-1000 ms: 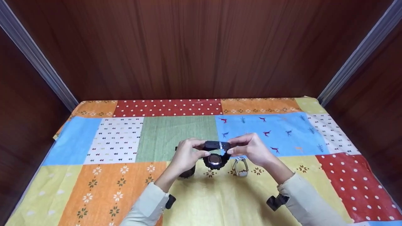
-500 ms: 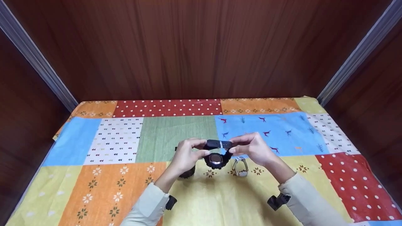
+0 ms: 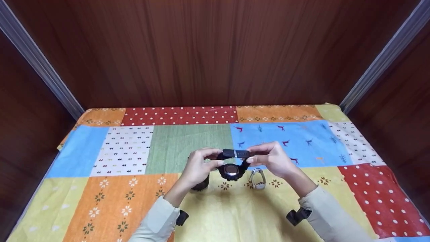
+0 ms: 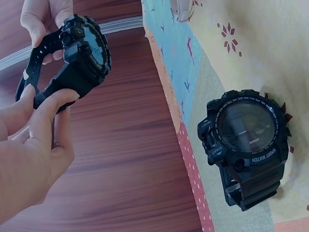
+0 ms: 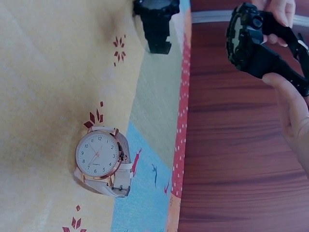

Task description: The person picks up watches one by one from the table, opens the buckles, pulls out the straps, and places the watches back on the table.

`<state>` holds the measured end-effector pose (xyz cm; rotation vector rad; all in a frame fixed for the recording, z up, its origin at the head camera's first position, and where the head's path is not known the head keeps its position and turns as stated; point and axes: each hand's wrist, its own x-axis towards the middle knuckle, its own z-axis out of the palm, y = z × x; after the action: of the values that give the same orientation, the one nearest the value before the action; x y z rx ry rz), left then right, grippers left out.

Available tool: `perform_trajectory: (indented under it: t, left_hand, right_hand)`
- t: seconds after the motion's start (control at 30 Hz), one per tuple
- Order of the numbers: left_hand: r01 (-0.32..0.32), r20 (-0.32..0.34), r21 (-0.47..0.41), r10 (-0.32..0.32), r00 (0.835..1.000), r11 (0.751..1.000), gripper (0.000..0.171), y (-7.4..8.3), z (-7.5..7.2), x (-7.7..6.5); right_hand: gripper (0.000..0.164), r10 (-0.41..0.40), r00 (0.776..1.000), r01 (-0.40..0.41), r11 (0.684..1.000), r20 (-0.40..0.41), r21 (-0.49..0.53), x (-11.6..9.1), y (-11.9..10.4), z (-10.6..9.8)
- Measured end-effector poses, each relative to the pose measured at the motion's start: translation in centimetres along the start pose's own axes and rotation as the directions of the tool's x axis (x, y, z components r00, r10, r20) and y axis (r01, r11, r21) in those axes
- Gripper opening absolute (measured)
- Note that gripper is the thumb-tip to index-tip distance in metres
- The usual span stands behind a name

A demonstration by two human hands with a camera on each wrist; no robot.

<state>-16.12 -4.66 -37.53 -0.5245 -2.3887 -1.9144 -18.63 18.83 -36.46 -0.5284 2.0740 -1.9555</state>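
Hand [image 3: 197, 167] opposite hand [image 3: 274, 162], watch [image 3: 231, 170] between

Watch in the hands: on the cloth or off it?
Off. Left hand and right hand hold the watch up; both wrist views show it clear of the cloth.

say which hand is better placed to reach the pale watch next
Probably the right hand: the pale watch lies nearer to it in the head view than to the left hand. Both grip the raised black watch, though.
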Motion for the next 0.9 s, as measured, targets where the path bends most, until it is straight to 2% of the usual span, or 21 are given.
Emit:
perform_trajectory:
  t: [0.27,0.9]
  left_hand:
    - [0.012,0.007,-0.065,-0.011,1.000,0.998,0.020,-0.34,-0.06,-0.12]
    - [0.043,0.009,-0.120,-0.042,0.999,0.992,0.021,-0.53,0.03,-0.27]
  right_hand:
    - [0.031,-0.017,1.000,0.017,1.000,0.020,0.026,-0.07,-0.06,-0.07]
    - [0.032,-0.017,1.000,0.016,0.999,0.027,0.031,-0.22,-0.08,-0.25]
